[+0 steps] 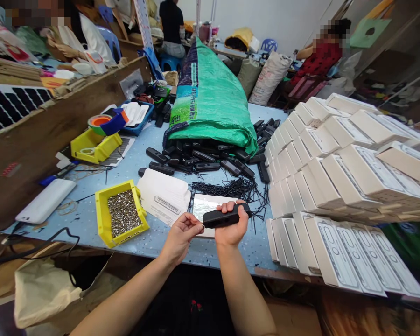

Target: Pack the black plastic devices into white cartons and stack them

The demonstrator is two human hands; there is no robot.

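Plainly long, black and blocky, the device sits nearly level, right hand fingers wrapped around it; the left hand's fingers pinch narrowly at its left end.

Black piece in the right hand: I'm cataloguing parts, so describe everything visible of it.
The black piece is long and blocky with rounded edges, apparently matte plastic. Gripped and partly hidden by the right hand above the blue table, it lies nearly level. The left hand seems to touch its left end.
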